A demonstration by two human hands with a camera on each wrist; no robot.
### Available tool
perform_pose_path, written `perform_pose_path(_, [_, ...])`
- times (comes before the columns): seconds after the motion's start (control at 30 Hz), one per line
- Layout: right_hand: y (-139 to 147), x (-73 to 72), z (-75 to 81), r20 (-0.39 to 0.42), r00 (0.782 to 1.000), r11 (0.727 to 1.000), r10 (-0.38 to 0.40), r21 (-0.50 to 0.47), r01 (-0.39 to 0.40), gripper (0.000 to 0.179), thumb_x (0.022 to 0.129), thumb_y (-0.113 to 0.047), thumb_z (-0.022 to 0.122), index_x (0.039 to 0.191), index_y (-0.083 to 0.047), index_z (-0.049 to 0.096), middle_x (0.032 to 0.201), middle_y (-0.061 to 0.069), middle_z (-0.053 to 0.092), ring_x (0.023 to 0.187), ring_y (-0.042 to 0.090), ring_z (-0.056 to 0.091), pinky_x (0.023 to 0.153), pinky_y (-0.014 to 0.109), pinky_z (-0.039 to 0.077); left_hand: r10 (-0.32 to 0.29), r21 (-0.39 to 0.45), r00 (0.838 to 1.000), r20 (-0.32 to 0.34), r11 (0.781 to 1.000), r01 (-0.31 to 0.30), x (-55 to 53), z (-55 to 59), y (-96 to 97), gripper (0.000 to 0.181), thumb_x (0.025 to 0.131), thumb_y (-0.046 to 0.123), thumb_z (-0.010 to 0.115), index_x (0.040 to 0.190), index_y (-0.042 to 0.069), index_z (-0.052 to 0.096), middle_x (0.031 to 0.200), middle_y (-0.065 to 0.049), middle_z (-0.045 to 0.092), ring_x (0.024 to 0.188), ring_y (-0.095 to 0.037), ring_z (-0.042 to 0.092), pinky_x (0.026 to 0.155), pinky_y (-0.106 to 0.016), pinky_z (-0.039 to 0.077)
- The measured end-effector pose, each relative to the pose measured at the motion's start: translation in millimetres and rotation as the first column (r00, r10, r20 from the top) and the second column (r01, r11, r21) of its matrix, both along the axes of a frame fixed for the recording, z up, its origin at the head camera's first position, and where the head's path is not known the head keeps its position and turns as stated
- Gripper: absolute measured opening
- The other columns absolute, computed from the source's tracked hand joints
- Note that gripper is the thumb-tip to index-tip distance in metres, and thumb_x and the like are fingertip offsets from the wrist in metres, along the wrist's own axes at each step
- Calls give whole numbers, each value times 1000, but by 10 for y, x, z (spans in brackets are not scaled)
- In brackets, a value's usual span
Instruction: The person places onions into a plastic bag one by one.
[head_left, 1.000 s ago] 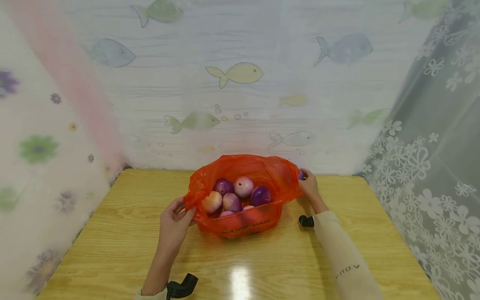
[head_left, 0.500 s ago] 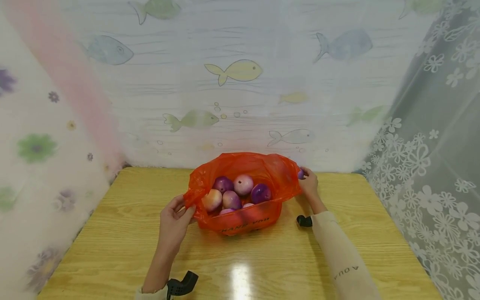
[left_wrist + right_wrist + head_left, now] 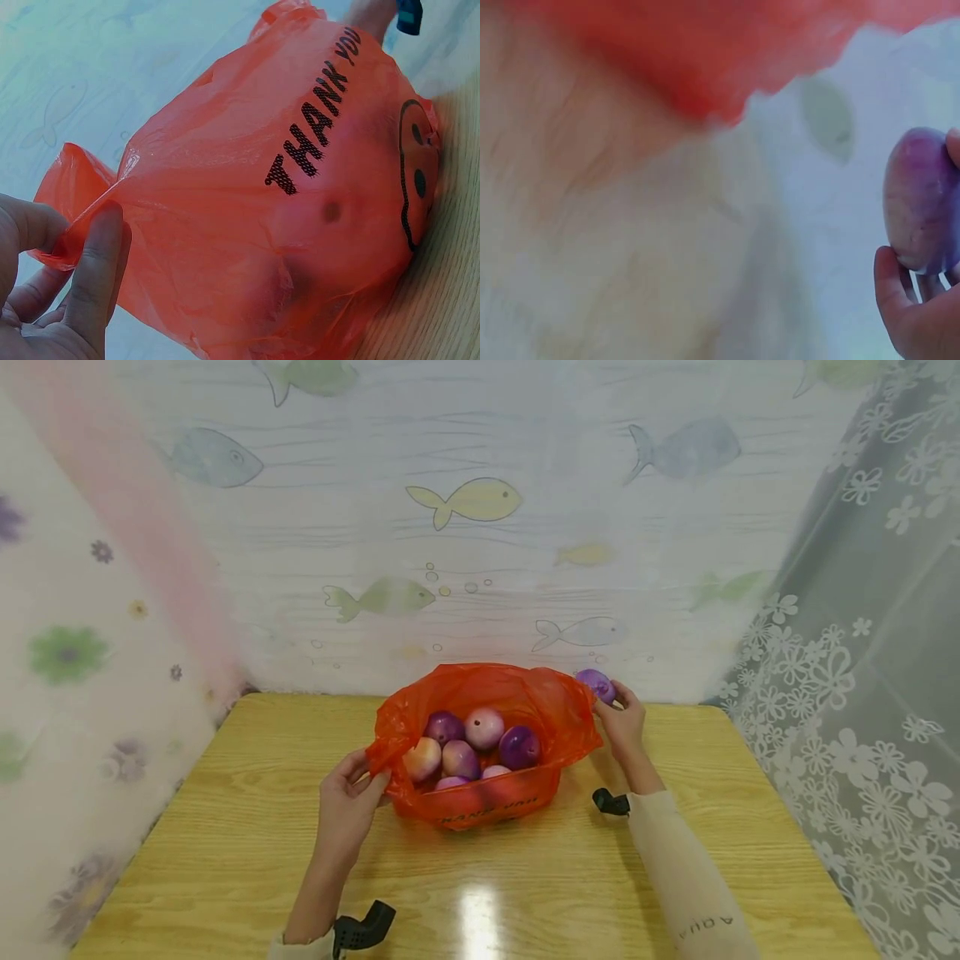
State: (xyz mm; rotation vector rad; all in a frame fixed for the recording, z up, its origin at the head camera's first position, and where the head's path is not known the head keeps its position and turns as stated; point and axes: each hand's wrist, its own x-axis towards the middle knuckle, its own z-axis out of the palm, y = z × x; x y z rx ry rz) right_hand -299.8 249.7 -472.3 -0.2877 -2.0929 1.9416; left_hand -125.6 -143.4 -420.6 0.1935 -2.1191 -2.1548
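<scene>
A red plastic bag point(image 3: 525, 789) printed "THANK YOU" stands on the table with its mouth spread wide. Inside lie several round, glossy fruits point(image 3: 484, 728) in purple, pink and pale yellow. My left hand point(image 3: 345, 806) pinches the left side of the bag's rim; the left wrist view shows the gathered red plastic point(image 3: 82, 202) between thumb and fingers. At the bag's right edge, my right hand point(image 3: 626, 727) grips a smooth purple and whitish fruit point(image 3: 596, 686), raised near the rim. The right wrist view shows this fruit point(image 3: 919, 202) held in the fingers, partly cut off by the frame.
The light wooden table point(image 3: 247, 827) meets a fish-patterned curtain point(image 3: 465, 560) right behind the bag. More curtains hang at the left and right. Black wrist-worn devices point(image 3: 365, 927) stick out from both wrists.
My right hand has moved slightly up and outward at the bag's right rim, and the purple fruit, earlier mostly hidden, now shows above it. The left hand keeps its place.
</scene>
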Motion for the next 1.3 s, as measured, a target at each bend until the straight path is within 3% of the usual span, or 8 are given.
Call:
perform_pose_path(0.13, [-46,68,254,-63,998,995,-3,-96,-3,67,93,-18,75,151,-3,45,147,20,51,109,16,59,84,13,56,-3,-4,1000,8,1000,3,6,16,-1,38,101,1,59,139,3,53,138,-19,58,100,-5,71,82,-23,60])
perform_pose_path(0.33, [-106,276,720,-191,982,991,-2,-135,-25,64,91,-15,76,148,-4,49,144,14,54,120,21,59,105,31,51,-3,2,1000,13,1000,3,6,25,4,38,101,0,58,139,3,53,137,-19,58,99,-5,71,82,-24,60])
perform_pose_path(0.5, [-176,487,1070,-330,944,995,-1,-96,-32,57,90,-8,77,143,-6,55,139,8,57,119,21,57,107,33,51,-4,-1,1000,20,1000,4,4,22,6,38,101,0,58,138,3,53,137,-18,58,99,-5,71,82,-24,60])
perform_pose_path(0.63, [-272,686,1258,-407,912,991,51,-94,-98,56,88,-2,76,141,-8,57,138,7,57,120,24,56,103,28,52,-4,-6,1000,24,1000,4,-3,23,-1,39,101,2,58,139,4,52,138,-18,58,100,-4,71,82,-23,60])
perform_pose_path(0.77, [-400,854,1352,-466,875,976,130,-94,-195,60,86,7,74,141,-6,55,139,8,55,124,28,55,101,25,53,-5,-7,1000,23,1000,6,-10,19,-1,39,101,2,59,139,4,53,138,-18,58,100,-4,71,82,-23,60])
perform_pose_path(0.93, [-542,961,1379,-507,834,955,220,-62,-289,64,84,14,71,143,-3,52,141,10,53,126,30,54,101,25,53,-6,-3,1000,20,1000,6,-11,19,5,38,101,1,59,138,3,53,137,-18,59,99,-5,71,81,-24,60])
perform_pose_path(1.13, [-657,1019,1361,-497,819,938,287,-30,-347,66,84,18,69,144,-1,50,142,9,53,127,29,54,102,27,53,-3,-8,1000,19,1000,3,-7,28,12,37,101,0,59,137,2,54,136,-18,59,98,-5,71,81,-24,60])
perform_pose_path(1.3, [-721,1044,1332,-461,827,927,321,-25,-374,65,85,16,69,144,-2,50,141,9,53,127,28,54,101,28,53,-3,1,1000,8,1000,3,-1,29,15,36,101,-1,58,137,1,53,136,-19,59,99,-5,71,81,-24,60])
